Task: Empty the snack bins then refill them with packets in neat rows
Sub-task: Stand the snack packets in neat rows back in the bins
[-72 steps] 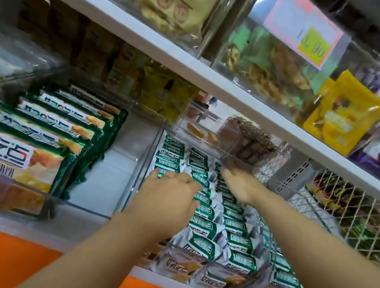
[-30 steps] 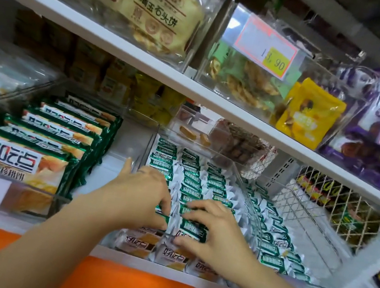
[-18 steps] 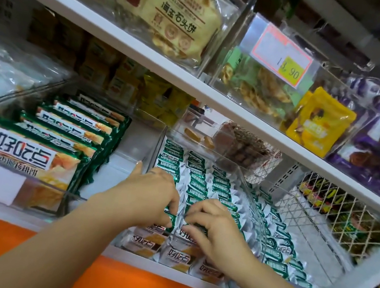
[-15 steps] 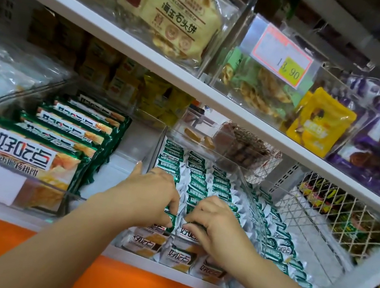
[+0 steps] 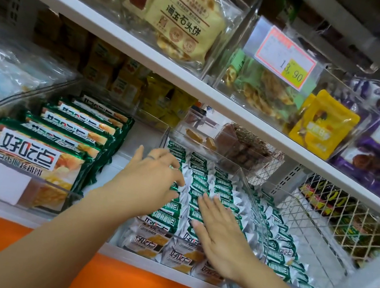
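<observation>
Pressing my right hand (image 5: pixel 221 234) flat, fingers straight, I level the packets (image 5: pixel 223 196) into even rows. My left hand (image 5: pixel 150 180) curls over them; blur hides any pinch.

Shop: price tag (image 5: pixel 289 59) on shelf (image 5: pixel 148 55), stocked snack bins (image 5: pixel 233 15).

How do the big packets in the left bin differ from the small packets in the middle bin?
The big packets are wider and stand in one row, leaving bare floor in the left bin; the small packets fill the middle bin in three rows. The left hand and right hand rest on the small packets, not on the big packets. Both kinds are green and white.
</observation>
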Available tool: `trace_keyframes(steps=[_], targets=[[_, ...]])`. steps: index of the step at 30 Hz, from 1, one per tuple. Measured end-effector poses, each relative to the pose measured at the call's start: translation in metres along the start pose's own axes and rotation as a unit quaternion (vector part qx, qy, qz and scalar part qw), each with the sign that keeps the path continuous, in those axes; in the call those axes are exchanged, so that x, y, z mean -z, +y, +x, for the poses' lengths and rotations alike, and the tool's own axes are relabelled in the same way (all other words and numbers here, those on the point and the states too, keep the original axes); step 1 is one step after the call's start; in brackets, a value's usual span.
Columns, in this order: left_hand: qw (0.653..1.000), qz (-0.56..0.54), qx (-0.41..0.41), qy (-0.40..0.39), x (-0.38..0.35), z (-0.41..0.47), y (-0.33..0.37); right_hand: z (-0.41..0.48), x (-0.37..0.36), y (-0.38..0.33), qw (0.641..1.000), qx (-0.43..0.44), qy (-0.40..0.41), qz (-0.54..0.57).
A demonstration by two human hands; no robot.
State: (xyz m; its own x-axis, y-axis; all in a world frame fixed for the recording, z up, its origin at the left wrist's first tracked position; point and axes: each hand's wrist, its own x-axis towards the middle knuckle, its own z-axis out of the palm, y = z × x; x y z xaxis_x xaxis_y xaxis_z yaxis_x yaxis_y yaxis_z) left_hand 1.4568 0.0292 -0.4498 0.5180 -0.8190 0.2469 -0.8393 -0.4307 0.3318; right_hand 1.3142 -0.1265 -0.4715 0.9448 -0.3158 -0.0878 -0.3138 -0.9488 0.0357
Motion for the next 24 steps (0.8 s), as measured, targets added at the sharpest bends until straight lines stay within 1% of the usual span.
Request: trace_keyframes(steps=[2,4,8,9,12,17,19,22,24], targets=[[1.000,0.001,0.019,0.014,0.000,0.001,-0.007,-0.001,0.008,-0.002,0.999,-0.009,-0.048,-0.012],[0.999,-0.006,0.030,0.016,0.000,0.001,-0.014,-0.002,0.019,-0.004,0.997,-0.019,-0.069,-0.021],[0.999,-0.025,0.042,0.021,0.000,0.001,-0.018,0.024,0.037,-0.005,0.999,-0.030,-0.002,0.023],[0.999,-0.026,0.044,0.020,0.000,0.001,-0.018,0.034,0.039,-0.007,0.999,-0.031,0.003,0.032],[0.999,-0.024,0.043,0.017,-0.002,0.000,-0.019,0.057,0.033,-0.012,0.998,-0.040,-0.032,0.031],[0.998,-0.052,0.037,0.014,0.000,0.001,-0.024,0.056,0.029,-0.013,0.995,-0.043,-0.088,0.014],[0.997,-0.062,0.035,0.012,0.000,0.004,-0.024,0.058,0.039,-0.009,0.995,-0.042,-0.079,0.036],[0.997,-0.065,0.032,0.009,-0.001,0.006,-0.024,0.074,0.048,0.000,0.995,-0.046,-0.034,0.077],[0.997,-0.068,0.029,0.005,-0.001,0.005,-0.025,0.086,0.047,0.006,0.995,-0.060,-0.041,0.070]])
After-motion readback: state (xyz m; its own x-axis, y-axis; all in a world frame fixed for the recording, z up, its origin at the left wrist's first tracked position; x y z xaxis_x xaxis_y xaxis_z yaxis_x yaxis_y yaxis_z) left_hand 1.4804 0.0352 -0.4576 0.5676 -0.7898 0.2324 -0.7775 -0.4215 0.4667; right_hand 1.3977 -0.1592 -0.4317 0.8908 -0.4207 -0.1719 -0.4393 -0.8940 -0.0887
